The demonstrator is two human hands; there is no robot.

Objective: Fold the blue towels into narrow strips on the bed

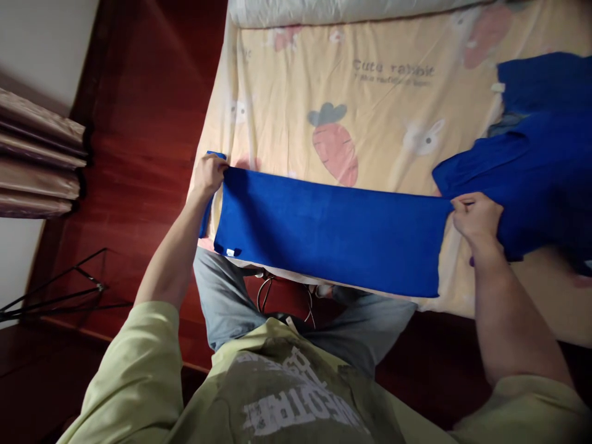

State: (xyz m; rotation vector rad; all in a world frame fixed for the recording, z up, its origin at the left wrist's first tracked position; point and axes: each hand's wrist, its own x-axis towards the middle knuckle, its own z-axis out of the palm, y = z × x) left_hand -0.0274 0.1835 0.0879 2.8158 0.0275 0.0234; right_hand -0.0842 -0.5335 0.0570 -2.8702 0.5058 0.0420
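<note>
So far, the blue cloth point(330, 231) lies flat, perhaps folded already, its far corners pinched by left hand point(210, 171) and right hand point(478, 217); the blue heap point(546, 160) lies rumpled.

plain blue cloth point(333, 228); yellow sheet point(277, 123), carrot and rabbit print; dark red floor point(143, 123).

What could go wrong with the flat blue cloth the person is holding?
The flat blue cloth lies along the near edge of the bed, so it might slide off if pulled toward the person. Also, the right hand is right beside the blue pile, so it could snag some of that and drag it along.
</note>
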